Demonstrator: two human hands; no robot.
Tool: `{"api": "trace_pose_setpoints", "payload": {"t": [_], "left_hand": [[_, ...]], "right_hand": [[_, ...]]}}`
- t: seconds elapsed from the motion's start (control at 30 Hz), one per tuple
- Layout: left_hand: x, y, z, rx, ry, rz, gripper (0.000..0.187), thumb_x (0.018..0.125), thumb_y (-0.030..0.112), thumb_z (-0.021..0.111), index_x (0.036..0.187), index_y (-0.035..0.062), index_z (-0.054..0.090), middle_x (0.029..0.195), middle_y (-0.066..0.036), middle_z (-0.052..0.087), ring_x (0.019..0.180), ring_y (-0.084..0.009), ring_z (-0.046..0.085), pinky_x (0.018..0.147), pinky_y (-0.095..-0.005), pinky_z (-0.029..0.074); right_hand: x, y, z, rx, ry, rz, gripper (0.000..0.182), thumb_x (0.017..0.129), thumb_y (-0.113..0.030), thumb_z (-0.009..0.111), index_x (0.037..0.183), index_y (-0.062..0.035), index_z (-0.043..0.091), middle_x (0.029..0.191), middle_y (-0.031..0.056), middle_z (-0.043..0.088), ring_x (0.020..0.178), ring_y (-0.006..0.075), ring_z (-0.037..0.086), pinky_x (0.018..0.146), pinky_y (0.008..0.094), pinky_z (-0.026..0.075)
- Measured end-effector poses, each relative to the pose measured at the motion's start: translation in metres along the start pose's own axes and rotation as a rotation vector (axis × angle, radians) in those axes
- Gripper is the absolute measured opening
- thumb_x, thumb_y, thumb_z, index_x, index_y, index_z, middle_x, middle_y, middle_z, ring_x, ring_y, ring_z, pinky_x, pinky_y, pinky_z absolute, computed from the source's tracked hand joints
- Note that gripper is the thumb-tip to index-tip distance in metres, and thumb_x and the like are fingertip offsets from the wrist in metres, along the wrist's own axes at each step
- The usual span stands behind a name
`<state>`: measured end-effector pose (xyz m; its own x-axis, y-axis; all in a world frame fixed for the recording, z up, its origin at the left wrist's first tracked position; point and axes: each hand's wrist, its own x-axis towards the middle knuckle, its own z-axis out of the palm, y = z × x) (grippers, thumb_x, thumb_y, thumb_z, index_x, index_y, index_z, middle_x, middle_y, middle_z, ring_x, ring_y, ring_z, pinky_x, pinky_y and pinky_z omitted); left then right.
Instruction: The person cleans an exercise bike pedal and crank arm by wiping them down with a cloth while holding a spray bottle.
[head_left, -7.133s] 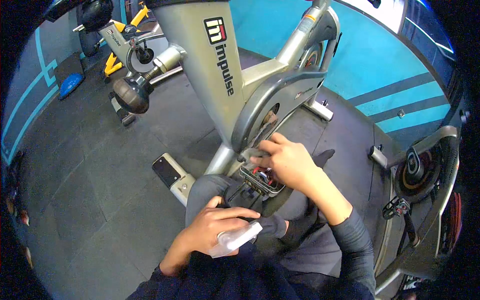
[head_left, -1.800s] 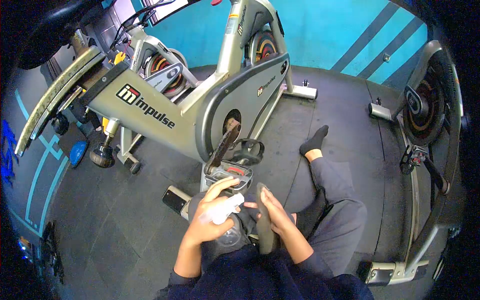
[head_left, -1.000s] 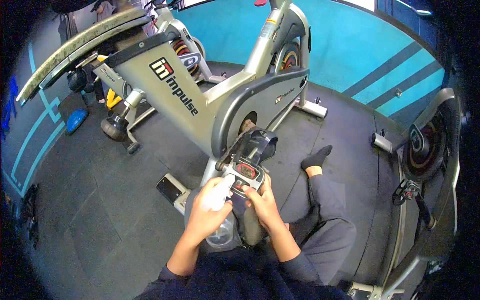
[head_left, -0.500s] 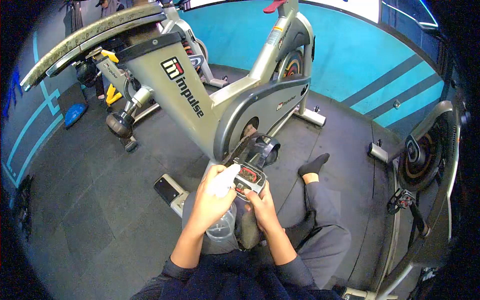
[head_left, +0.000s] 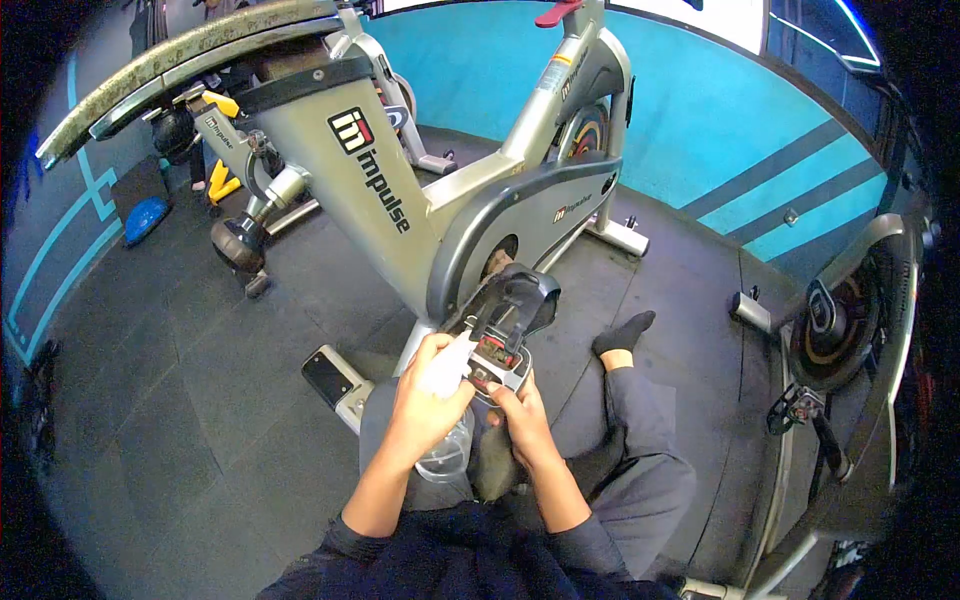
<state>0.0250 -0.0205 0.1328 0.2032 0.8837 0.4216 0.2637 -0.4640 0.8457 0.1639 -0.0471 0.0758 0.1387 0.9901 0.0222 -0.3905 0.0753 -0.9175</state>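
My left hand (head_left: 425, 408) is closed around a white-topped item that looks like a spray bottle (head_left: 447, 368). Its clear plastic body (head_left: 447, 458) shows below the hand, over my lap. The white tip points up and right, close against the pedal (head_left: 497, 352) of a silver exercise bike (head_left: 385, 200). My right hand (head_left: 522, 425) grips the pedal's near end from the right, thumb on top and fingers hidden underneath. The pedal has a metal frame, red parts and a black toe cage (head_left: 525, 298) at its far side.
I sit on the dark floor (head_left: 220, 400), one socked foot (head_left: 627, 335) stretched forward. A bike stabiliser foot (head_left: 335, 380) lies left of my hands. Another bike (head_left: 840, 330) stands close on the right. A blue dome (head_left: 146, 220) is at the far left, a teal wall (head_left: 700, 120) behind.
The toe cage and pedal have tilted slightly, with the cage now over more of the pedal's far part. Both hands keep nearly the same place. The view has shifted a little.
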Motion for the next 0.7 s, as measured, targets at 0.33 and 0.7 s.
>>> {"api": "trace_pose_setpoints", "payload": {"t": [0.33, 0.7], "left_hand": [[-0.002, -0.008, -0.001, 0.021, -0.024, 0.044, 0.04, 0.07, 0.006, 0.062, 0.11, 0.0024, 0.054, 0.101, -0.017, 0.061, 0.093, -0.0307, 0.061, 0.081, -0.0388, 0.048], [-0.018, -0.001, -0.019, -0.039, -0.357, 0.252, 0.047, 0.064, 0.005, 0.06, 0.111, 0.0015, 0.06, 0.12, -0.012, 0.059, 0.115, -0.0305, 0.055, 0.097, -0.0391, 0.044]], "right_hand": [[0.001, 0.003, -0.002, -0.009, -0.011, -0.014, 0.044, 0.088, -0.014, 0.058, 0.129, -0.0127, 0.043, 0.112, -0.0006, 0.056, 0.093, 0.0093, 0.053, 0.056, 0.0219, 0.04], [-0.003, 0.004, -0.024, -0.087, 0.03, -0.048, 0.052, 0.09, -0.027, 0.061, 0.134, -0.0081, 0.042, 0.115, -0.0001, 0.052, 0.088, 0.0072, 0.051, 0.058, 0.0195, 0.04]]}}
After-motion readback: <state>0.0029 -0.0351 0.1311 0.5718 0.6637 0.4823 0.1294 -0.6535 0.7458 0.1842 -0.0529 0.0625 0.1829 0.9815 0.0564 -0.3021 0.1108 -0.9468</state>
